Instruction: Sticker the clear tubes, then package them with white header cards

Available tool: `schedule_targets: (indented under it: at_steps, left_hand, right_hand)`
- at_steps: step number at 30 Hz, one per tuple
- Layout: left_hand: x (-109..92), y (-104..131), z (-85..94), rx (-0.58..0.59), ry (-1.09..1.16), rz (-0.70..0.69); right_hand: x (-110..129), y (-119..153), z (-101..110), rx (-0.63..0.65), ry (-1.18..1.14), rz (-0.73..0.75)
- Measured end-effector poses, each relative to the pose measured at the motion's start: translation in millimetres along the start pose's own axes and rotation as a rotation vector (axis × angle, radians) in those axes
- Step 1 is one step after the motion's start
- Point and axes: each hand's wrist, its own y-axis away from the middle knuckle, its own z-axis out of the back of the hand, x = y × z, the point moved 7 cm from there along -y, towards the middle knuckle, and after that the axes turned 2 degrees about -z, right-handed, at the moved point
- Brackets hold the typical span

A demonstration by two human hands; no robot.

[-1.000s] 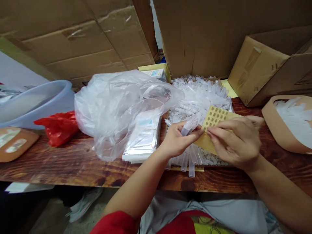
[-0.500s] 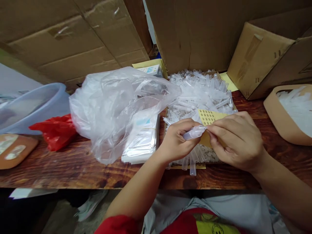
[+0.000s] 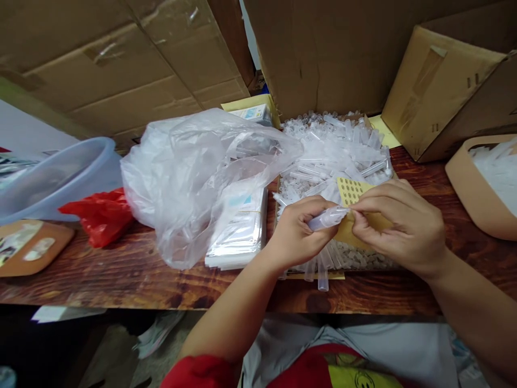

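Observation:
Between thumb and fingers my left hand [image 3: 304, 230] grips a small clear plastic tube [image 3: 326, 218], its narrow end pointing right. My right hand [image 3: 398, 223] is closed in a pinch at that narrow end; whatever lies between its fingertips is too small to make out. A yellow sheet with rows of small dark stickers [image 3: 350, 189] shows behind the fingers of my right hand. Both hands are above a shallow box heaped with clear tubes [image 3: 311, 175]; several tubes stick out over its front edge.
Left of the box lie a stack of silvery packets [image 3: 238, 231] and a crumpled clear bag [image 3: 173, 167]. Farther left are a red bag [image 3: 100, 215] and a blue basin [image 3: 84, 167]. A tan bin [image 3: 476, 199] stands right, cardboard boxes [image 3: 440, 86] behind.
The fingertips of my right hand have shifted slightly along the tube's tip, and its lower fingers have loosened a little. The whole view has moved slightly; my left hand keeps its hold.

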Motion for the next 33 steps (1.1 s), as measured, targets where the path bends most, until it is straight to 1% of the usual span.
schedule_targets:
  at_steps: [2, 4, 5, 6, 8, 10, 11, 13, 15, 17, 19, 20, 21, 22, 23, 25, 28, 29, 31, 33]
  left_hand:
    - [3, 0, 0.5, -0.007, 0.005, 0.051]
    - [6, 0, 1.3, -0.014, 0.018, 0.107]
    - [7, 0, 1.2, -0.013, 0.031, 0.133]
    - [8, 0, 0.9, -0.01, 0.048, 0.158]
    - [11, 1, -0.8, -0.002, 0.093, 0.207]
    - [14, 2, -2.5, 0.001, 0.144, 0.262]
    - [17, 3, -2.6, -0.008, 0.175, 0.296]
    - [23, 4, 0.1, -0.05, 0.245, 0.358]
    - [27, 2, 7.3, -0.114, 0.296, 0.373]
    - [28, 0, 17.1, -0.178, 0.307, 0.352]
    - [29, -2, 23.2, -0.201, 0.334, 0.351]
    - [31, -2, 23.4, -0.195, 0.376, 0.374]
    - [32, -2, 21.4, -0.177, 0.439, 0.41]
    - [33, -1, 17.6, -0.152, 0.523, 0.453]
    - [34, 0, 12.8, -0.131, 0.62, 0.499]
    - [32, 3, 2.8, -0.107, 0.826, 0.581]
    - [25, 4, -8.6, -0.072, 1.056, 0.64]
    - [23, 5, -11.2, -0.053, 1.092, 0.657]
    - [21, 6, -15.8, 0.005, 1.122, 0.699]
    - [21, 8, -19.5, 0.053, 1.133, 0.754]
  right_hand:
    - [-14, -1, 6, -0.048, -0.037, -0.068]
    - [-37, 0, 15, -0.088, -0.091, -0.17]
    - [-51, 1, 16, -0.07, -0.146, -0.236]
    - [-65, 2, 16, -0.019, -0.224, -0.306]
    - [-90, 8, 8, 0.155, -0.42, -0.459]
    - [-107, 16, 2, 0.302, -0.565, -0.614]
    - [-114, 20, 2, 0.335, -0.597, -0.678]
    - [-127, 26, 9, 0.333, -0.58, -0.753]
    - [-143, 31, 21, 0.289, -0.459, -0.77]
    - [-159, 35, 30, 0.291, -0.286, -0.727]
    - [-167, 34, 33, 0.274, -0.096, -0.624]
    - [-164, 30, 34, 0.229, -0.004, -0.546]
    - [-156, 24, 34, 0.159, 0.085, -0.457]
    - [-143, 18, 35, 0.057, 0.166, -0.363]
    - [-124, 12, 35, -0.04, 0.225, -0.264]
    - [-77, 5, 31, -0.178, 0.258, -0.083]
    - [-8, 4, 20, -0.168, 0.198, 0.162]
    - [9, 6, 16, -0.124, 0.175, 0.24]
    - [33, 13, 14, -0.05, 0.132, 0.374]
    - [43, 19, 15, -0.009, 0.116, 0.445]
